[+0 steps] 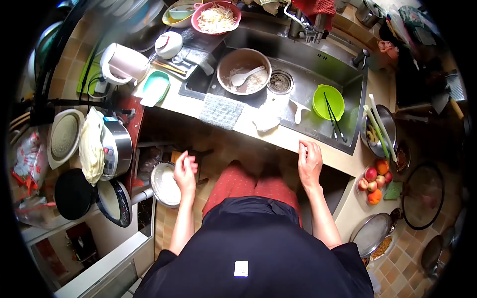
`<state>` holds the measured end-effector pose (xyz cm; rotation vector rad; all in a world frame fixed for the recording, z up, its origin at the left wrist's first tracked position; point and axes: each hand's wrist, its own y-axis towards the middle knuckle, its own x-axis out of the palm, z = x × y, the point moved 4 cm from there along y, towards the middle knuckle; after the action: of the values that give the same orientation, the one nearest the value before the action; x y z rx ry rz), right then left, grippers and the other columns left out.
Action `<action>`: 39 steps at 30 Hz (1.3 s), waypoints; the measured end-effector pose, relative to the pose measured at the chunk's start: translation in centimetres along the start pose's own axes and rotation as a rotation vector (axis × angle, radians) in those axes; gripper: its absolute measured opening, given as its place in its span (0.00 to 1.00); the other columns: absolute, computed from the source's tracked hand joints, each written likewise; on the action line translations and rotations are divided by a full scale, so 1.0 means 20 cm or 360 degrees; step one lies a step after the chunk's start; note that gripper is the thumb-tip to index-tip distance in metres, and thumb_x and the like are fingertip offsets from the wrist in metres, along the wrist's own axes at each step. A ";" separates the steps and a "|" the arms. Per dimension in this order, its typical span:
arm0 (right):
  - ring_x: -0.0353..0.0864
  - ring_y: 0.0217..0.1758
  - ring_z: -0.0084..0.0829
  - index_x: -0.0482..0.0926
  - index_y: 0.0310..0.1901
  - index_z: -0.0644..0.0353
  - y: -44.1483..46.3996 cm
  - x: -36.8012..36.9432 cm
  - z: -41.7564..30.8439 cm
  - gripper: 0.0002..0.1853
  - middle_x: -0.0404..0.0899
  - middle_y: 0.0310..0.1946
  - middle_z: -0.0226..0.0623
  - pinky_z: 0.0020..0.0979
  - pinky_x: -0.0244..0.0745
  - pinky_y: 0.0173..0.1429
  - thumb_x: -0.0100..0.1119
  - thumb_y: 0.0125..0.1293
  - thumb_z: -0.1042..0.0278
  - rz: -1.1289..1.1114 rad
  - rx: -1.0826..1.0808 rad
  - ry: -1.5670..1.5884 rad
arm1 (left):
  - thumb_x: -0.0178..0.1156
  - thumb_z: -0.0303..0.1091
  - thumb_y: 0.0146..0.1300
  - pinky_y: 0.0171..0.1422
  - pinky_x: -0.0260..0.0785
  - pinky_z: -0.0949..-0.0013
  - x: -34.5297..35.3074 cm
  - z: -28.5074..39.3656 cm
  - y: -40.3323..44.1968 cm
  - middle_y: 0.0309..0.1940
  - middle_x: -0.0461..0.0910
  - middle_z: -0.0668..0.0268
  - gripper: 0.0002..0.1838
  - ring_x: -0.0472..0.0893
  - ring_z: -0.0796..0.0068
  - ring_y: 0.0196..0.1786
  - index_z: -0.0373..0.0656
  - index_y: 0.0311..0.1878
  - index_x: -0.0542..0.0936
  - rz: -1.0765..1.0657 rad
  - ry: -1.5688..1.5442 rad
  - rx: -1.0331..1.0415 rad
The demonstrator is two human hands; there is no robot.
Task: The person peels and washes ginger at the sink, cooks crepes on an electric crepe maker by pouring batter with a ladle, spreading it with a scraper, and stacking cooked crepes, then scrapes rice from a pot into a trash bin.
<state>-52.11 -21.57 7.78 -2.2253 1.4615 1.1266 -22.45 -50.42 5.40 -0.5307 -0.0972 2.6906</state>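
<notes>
My left hand hangs in the air in front of the counter, its fingers loosely bent and apart, holding nothing. It is nearest to a pale round pan lower on the left. My right hand hovers at the counter's front edge with its fingers loosely stretched and no object in them. Beyond it in the sink lies a lime-green bowl with black chopsticks across it. A large round basin on the sink's left side contains a white ladle and some cloudy water.
A white cloth and a grey towel lie along the front edge. Fruit and a metal bowl with spring onions are on the right. A rice cooker stands left; a pink basket of sprouts sits behind.
</notes>
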 end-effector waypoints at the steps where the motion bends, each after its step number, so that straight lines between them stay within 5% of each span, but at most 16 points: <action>1: 0.79 0.45 0.44 0.80 0.42 0.63 0.01 0.00 0.03 0.06 0.81 0.38 0.43 0.40 0.73 0.52 0.57 0.68 0.72 0.0010 0.0049 0.0031 | 0.51 0.33 0.76 0.42 0.75 0.76 0.10 0.09 0.10 0.47 0.82 0.60 0.17 0.80 0.80 0.39 0.37 0.63 0.73 -0.0063 -0.0118 0.0081; 4: 0.80 0.44 0.42 0.81 0.41 0.63 0.02 -0.02 0.04 0.05 0.81 0.37 0.42 0.39 0.74 0.50 0.56 0.69 0.73 0.0035 0.0163 0.0105 | 0.54 0.33 0.75 0.56 0.76 0.70 0.38 0.28 0.43 0.56 0.79 0.53 0.21 0.82 0.69 0.53 0.32 0.65 0.70 -0.0186 -0.0190 0.0217; 8: 0.80 0.43 0.43 0.81 0.41 0.63 -0.05 -0.05 0.01 0.05 0.82 0.37 0.42 0.39 0.75 0.50 0.57 0.68 0.74 0.0103 0.0211 0.0147 | 0.61 0.37 0.68 0.63 0.71 0.66 0.74 0.31 0.92 0.60 0.76 0.48 0.31 0.80 0.63 0.58 0.28 0.67 0.67 -0.0358 0.0321 0.0369; 10: 0.81 0.42 0.44 0.81 0.40 0.63 -0.11 -0.12 -0.02 0.04 0.83 0.36 0.42 0.39 0.75 0.49 0.57 0.67 0.75 0.0241 0.0242 0.0016 | 0.64 0.41 0.66 0.61 0.72 0.66 0.93 -0.08 1.36 0.61 0.76 0.48 0.33 0.79 0.61 0.59 0.29 0.67 0.68 -0.0583 0.0430 0.0025; 11: 0.81 0.42 0.44 0.81 0.40 0.63 -0.15 -0.15 -0.04 0.04 0.83 0.35 0.42 0.39 0.76 0.48 0.58 0.66 0.75 0.0280 0.0342 0.0003 | 0.65 0.44 0.64 0.59 0.74 0.66 1.00 0.03 1.32 0.60 0.75 0.50 0.33 0.79 0.58 0.58 0.33 0.66 0.71 -0.0730 -0.0143 -0.0512; 16: 0.82 0.39 0.41 0.81 0.39 0.61 -0.49 -0.20 -0.09 0.03 0.83 0.32 0.38 0.39 0.76 0.44 0.59 0.66 0.74 0.0575 0.0806 -0.0096 | 0.65 0.39 0.54 0.58 0.75 0.51 1.26 -0.14 1.69 0.55 0.78 0.59 0.27 0.78 0.58 0.57 0.41 0.57 0.74 -0.1236 -0.0088 -0.1509; 20: 0.81 0.36 0.40 0.79 0.40 0.59 -0.75 -0.11 -0.21 0.04 0.83 0.28 0.36 0.39 0.76 0.42 0.57 0.68 0.72 0.0777 0.1157 -0.0103 | 0.52 0.30 0.57 0.54 0.80 0.50 1.31 -0.27 1.82 0.47 0.84 0.64 0.17 0.83 0.60 0.52 0.40 0.50 0.79 -0.1196 0.0448 -0.1726; 27: 0.83 0.38 0.43 0.78 0.44 0.59 -1.03 0.09 -0.48 0.06 0.83 0.31 0.39 0.40 0.78 0.44 0.55 0.70 0.70 0.0880 0.1698 0.0136 | 0.46 0.24 0.67 0.60 0.81 0.57 1.34 -0.24 1.76 0.63 0.73 0.44 0.25 0.74 0.44 0.65 0.28 0.66 0.65 -0.1627 -0.0082 -0.2166; 34: 0.84 0.38 0.40 0.80 0.45 0.57 -1.26 0.06 -0.53 0.06 0.84 0.32 0.39 0.37 0.78 0.44 0.56 0.70 0.69 0.1064 0.1738 -0.0120 | 0.49 0.18 0.63 0.59 0.82 0.58 1.13 0.07 1.77 0.55 0.79 0.48 0.20 0.81 0.50 0.56 0.28 0.60 0.70 -0.1586 -0.0016 -0.1433; 35: 0.83 0.38 0.43 0.80 0.43 0.57 -1.36 0.08 -0.50 0.06 0.83 0.33 0.40 0.40 0.77 0.44 0.57 0.69 0.68 0.1103 0.1785 -0.0194 | 0.54 0.22 0.64 0.46 0.86 0.65 1.09 0.16 1.70 0.44 0.84 0.55 0.10 0.86 0.61 0.44 0.31 0.47 0.78 -0.1675 0.0054 -0.1312; 39: 0.81 0.37 0.48 0.81 0.39 0.54 -1.80 -0.11 -0.41 0.05 0.82 0.32 0.41 0.46 0.74 0.41 0.59 0.66 0.65 0.0986 0.1837 -0.0671 | 0.57 0.21 0.62 0.52 0.82 0.65 0.88 0.29 1.70 0.48 0.83 0.57 0.15 0.85 0.63 0.48 0.32 0.53 0.77 -0.1815 -0.0041 -0.1107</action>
<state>-17.69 -8.13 7.74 -0.7404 1.9125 0.5242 -52.14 -74.78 -0.29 -0.4227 -1.0187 1.4856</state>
